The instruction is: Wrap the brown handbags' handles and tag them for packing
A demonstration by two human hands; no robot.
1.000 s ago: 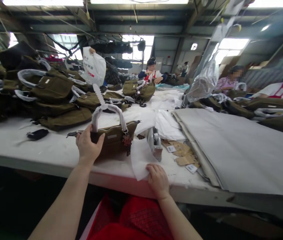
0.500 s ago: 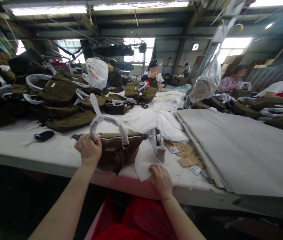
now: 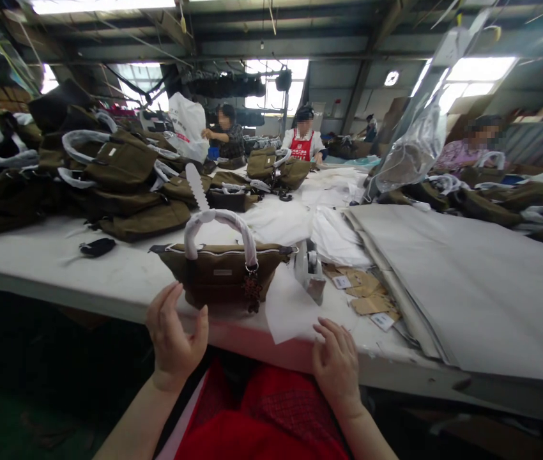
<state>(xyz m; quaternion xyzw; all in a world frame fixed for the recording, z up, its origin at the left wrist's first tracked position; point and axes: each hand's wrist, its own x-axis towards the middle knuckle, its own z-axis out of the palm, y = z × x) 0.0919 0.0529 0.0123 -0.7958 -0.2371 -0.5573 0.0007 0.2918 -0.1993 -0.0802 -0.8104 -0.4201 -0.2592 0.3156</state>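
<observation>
An olive-brown handbag (image 3: 218, 275) stands upright at the table's front edge, its wrapped handle (image 3: 221, 217) arching up and a dark charm hanging at its right side. My left hand (image 3: 175, 338) is just in front of the bag's lower left, thumb and fingers apart, holding nothing. My right hand (image 3: 336, 361) is near the table edge, right of the bag, fingers slightly curled and apart, with nothing in it. Between that hand and the bag lies a white sheet (image 3: 288, 306), its corner hanging over the edge. A tape dispenser (image 3: 310, 271) sits behind the sheet.
Brown tags (image 3: 367, 294) lie right of the dispenser, beside a large stack of pale sheets (image 3: 467, 281). Piled bags (image 3: 122, 179) fill the back left, with a small black item (image 3: 98, 248) before them. A slanted post (image 3: 408, 115) rises at right. Several people are behind.
My left hand has let go of the bag's handle and moved down toward me. My right hand has left the white sheet, shifting right and nearer. The view has turned slightly.
</observation>
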